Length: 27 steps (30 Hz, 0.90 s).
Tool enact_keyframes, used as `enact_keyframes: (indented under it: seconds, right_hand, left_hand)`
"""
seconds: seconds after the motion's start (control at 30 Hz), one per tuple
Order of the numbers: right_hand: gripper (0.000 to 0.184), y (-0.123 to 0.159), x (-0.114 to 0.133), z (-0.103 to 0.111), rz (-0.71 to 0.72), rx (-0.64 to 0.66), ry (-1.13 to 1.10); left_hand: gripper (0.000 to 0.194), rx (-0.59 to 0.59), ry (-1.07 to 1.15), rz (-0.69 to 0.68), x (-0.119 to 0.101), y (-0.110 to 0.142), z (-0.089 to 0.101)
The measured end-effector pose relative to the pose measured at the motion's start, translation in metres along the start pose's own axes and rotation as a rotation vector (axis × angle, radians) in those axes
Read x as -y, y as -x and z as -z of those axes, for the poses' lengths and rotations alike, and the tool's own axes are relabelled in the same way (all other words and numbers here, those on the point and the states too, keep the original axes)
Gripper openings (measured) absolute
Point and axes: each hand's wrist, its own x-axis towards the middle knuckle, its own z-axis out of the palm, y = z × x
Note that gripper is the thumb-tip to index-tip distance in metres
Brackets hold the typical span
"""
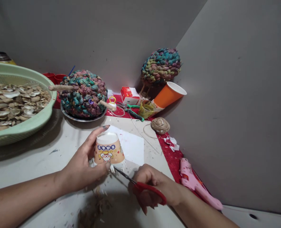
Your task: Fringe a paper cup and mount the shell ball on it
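Note:
A printed paper cup (109, 152), upside down with a cartoon on its side, is gripped by my left hand (83, 161). The fingers wrap behind it and the thumb presses the lower front. White cut strips hang along its lower edge. My right hand (152, 183) is closed around the red handles of a pair of scissors (152, 191). Their blades reach to the cup's lower edge, close to my left thumb. Under the cup lies a white sheet of paper (133, 145). Small scraps and bits of shell (96, 202) are scattered on the table below.
At left stands a green basket (42, 118) of shells. Behind are a colourful shell-covered ball (83, 95) on a metal dish and another ball (161, 66). Further right are pliers (133, 112), an orange cup (167, 98), a twine ball (160, 125) and a pink glue gun (197, 186).

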Motion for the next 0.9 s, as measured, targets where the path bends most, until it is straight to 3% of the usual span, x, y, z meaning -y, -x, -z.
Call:
enact_keyframes:
  seconds: [0.17, 0.67, 0.9]
  right_hand:
    - [0.054, 0.002, 0.0, 0.0, -0.018, -0.024, 0.058]
    - [0.038, 0.005, 0.005, -0.005, 0.129, -0.054, 0.432]
    - [0.054, 0.005, 0.0, -0.002, 0.201, -0.021, 0.58]
  left_hand:
    - [0.078, 0.03, 0.156, 0.141, -0.005, -0.005, 0.0]
    - [0.076, 0.011, 0.297, 0.223, -0.013, -0.01, 0.0]
    - [0.074, -0.006, 0.282, 0.23, -0.013, -0.011, 0.002]
